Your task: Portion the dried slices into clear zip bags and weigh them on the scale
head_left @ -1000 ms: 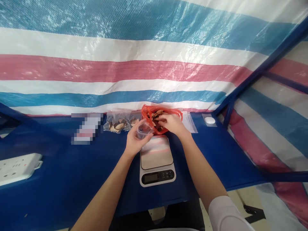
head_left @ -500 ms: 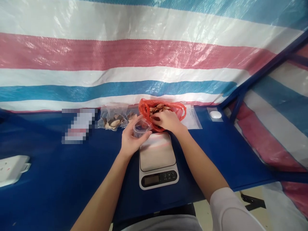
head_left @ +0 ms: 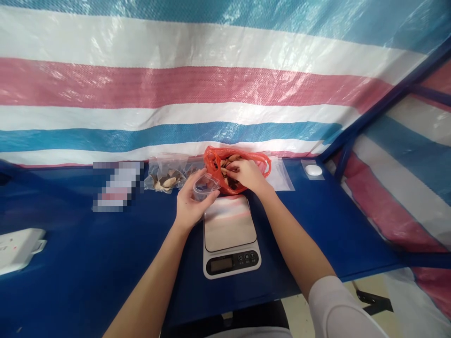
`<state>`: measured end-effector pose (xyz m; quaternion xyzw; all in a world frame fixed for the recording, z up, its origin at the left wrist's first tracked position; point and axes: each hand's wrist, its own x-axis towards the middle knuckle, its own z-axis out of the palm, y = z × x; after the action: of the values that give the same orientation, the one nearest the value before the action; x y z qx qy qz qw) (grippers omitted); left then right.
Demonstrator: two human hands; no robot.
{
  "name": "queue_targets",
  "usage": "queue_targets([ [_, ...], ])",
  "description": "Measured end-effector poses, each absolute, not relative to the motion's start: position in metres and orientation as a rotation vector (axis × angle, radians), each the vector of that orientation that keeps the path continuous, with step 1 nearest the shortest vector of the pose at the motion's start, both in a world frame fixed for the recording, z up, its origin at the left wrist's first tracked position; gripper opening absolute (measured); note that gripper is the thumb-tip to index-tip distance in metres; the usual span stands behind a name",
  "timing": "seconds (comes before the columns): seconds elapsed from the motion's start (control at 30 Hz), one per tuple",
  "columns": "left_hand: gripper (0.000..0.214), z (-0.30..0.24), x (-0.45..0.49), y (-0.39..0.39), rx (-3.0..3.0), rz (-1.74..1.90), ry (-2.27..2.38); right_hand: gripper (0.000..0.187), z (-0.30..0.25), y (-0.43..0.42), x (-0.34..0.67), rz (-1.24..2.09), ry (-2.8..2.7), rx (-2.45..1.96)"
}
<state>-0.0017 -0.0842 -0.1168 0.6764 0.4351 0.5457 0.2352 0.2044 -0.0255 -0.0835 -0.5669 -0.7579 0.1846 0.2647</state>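
Observation:
My left hand [head_left: 192, 199] is curled around a small clear plastic cup [head_left: 206, 184], held tilted beside the red bag and above the far left corner of the scale. The red plastic bag [head_left: 211, 157] lies open and holds dried brown slices [head_left: 235, 158]. Inside its mouth, my right hand [head_left: 251, 177] has its fingers bent together on some of these slices; the fingertips are partly hidden. Just below both hands lies a white digital kitchen scale [head_left: 230, 230] with a bare metal plate and a dark display.
Clear zip bags with dried pieces [head_left: 165, 180] lie left of the red bag. Flat clear bags [head_left: 283, 176] lie to its right, then a white oval object [head_left: 313, 170] on a small clear packet. A white power strip [head_left: 21, 249] sits at the left. Striped sheeting [head_left: 211, 87] backs the blue table [head_left: 88, 272].
My right hand has shifted slightly up inside the red bag, and its fingers have drawn together on the slices. My left hand still holds the cup. The whole view has tilted a little.

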Motion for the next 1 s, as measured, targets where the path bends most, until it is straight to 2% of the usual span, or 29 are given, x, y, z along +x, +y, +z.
queue_targets([
  [0.37,0.075,-0.124,-0.001,-0.080,1.866,1.454,1.177,0.011,-0.083,-0.023,0.227,0.715,-1.807,-1.453],
  [0.7,0.074,-0.123,-0.002,-0.079,1.909,1.429,1.166,0.009,-0.074,-0.029,0.235,0.625,-1.814,-1.407],
  [1.0,0.079,-0.120,-0.001,-0.081,1.916,1.398,1.147,0.026,-0.070,-0.031,0.242,0.739,-1.717,-1.243],
])
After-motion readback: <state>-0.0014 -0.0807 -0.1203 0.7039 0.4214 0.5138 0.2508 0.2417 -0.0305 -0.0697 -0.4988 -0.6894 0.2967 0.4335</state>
